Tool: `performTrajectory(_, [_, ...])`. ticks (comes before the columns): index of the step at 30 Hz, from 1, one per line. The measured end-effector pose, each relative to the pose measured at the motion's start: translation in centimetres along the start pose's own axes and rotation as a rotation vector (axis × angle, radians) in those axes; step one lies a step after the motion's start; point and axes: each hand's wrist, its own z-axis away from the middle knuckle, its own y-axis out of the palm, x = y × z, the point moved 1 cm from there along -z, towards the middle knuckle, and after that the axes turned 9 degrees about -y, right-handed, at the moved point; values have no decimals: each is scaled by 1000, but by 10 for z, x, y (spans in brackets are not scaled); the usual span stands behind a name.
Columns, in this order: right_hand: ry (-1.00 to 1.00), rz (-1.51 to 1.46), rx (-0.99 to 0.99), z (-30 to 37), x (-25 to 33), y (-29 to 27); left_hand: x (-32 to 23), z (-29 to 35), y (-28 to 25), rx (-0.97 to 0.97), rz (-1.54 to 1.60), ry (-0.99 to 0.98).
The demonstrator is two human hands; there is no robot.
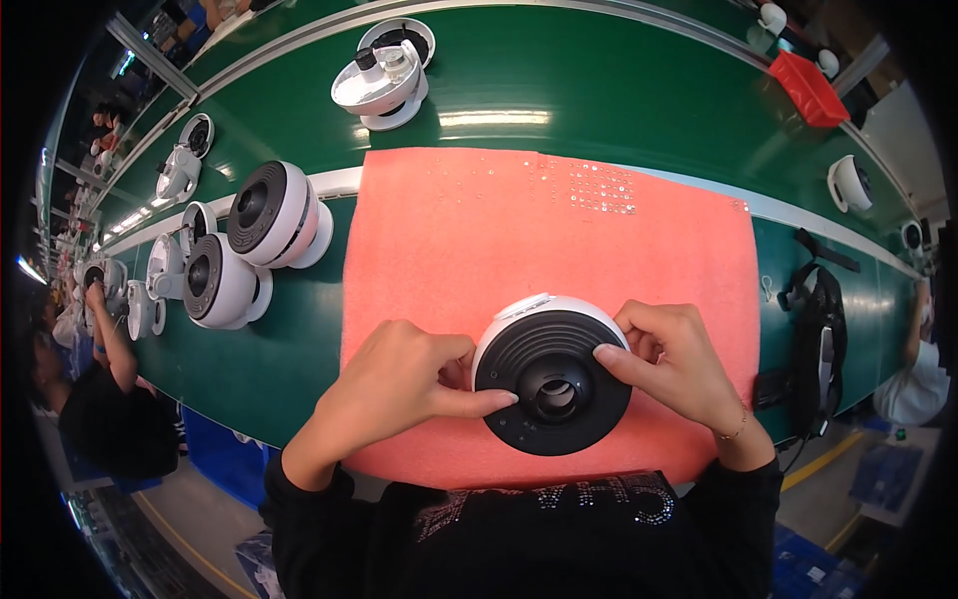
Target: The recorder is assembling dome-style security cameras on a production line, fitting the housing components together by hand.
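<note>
Over the near part of the pink foam mat (449, 260) I hold a round white housing with a black ribbed face (549, 339). A dark, lens-like round opening sits at the middle of that face, which is turned up toward me. My left hand (399, 379) grips the left rim, its thumb lying on the black face and the other fingers curled under. On the opposite side my right hand (674, 359) pinches the rim, thumb on the face near the upper right. The underside of the housing is hidden.
Small shiny pieces (602, 190) lie in rows on the mat's far part. Similar white housings (276, 215) stand at the left, and an opened one (384, 85) sits at the back. A black corded tool (820, 344) lies right, a red bin (808, 90) far right. Another person (115, 419) works at left.
</note>
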Motion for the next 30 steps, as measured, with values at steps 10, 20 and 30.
performTrajectory(10, [-70, 126, 2, -2, -4, -5, -5, -8, -2, 35, -35, 10])
performTrajectory(20, [27, -281, 216, 0, -26, 20, 53, 19, 31, 94, 957, 10])
performTrajectory(30, [38, -549, 504, -78, 50, 121, 126, 88, 88, -617, 1823, 807])
